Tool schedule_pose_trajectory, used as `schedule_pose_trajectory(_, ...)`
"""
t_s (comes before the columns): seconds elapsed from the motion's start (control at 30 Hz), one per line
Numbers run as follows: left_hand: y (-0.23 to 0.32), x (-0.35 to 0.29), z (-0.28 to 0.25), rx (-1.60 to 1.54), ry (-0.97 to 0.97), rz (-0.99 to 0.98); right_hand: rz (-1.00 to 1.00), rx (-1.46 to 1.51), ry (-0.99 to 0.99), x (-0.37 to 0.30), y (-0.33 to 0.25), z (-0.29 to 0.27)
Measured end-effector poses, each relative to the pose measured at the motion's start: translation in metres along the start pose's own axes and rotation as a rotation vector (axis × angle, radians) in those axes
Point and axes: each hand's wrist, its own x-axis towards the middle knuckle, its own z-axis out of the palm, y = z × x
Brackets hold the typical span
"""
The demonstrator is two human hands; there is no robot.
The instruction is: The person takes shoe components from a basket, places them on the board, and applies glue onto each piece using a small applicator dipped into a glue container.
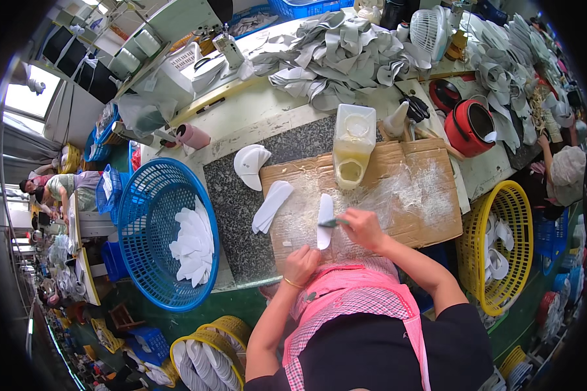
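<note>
Nearest me, the person in the pink checked apron point(352, 293) leaned over the bench. The left hand point(301, 264) was curled, its fingertips pressing the lower end of a narrow white shoe-insole piece point(324, 221) that lay upright on the glue-streaked brown cardboard sheet point(424, 202). The right hand point(364, 228), at three o'clock of the piece, pinched a small dark-handled brush point(331, 223) whose tip touched the piece's middle.

I judged the main risk to be the piece sliding: only its bottom end was pinned, so a sideways stroke could swing the free top. The cardboard looked already tacky, and the underside might pick up smears or stick.

At ten o'clock a small stack of white insole pieces point(272, 205) lay across the cardboard's left edge onto the dark speckled stone slab point(235, 208), near enough for a wet brush to spot them. At twelve o'clock the translucent rectangular plastic glue container point(353, 146) stood just beyond the work; a long reach could tip it.

Open room lay mostly at two o'clock on the bare cardboard. The blue plastic mesh basket of white pieces point(143, 260) hung off the bench at nine o'clock, the yellow plastic mesh basket point(522, 208) at three. Farther off, heaped grey cut fabric pieces point(339, 52) crowded the back.
</note>
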Motion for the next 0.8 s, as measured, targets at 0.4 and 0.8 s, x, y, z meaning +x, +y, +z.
schedule_pose_trajectory(0.4,-0.001,0.008,-0.001,-0.111,0.192,-0.074,-0.056,-0.22,0.122,0.029,0.02,0.008)
schedule_pose_trajectory(0.8,-0.073,-0.071,-0.174,0.914,0.39,-0.615,0.104,-0.31,0.21,0.046,0.035,-0.044)
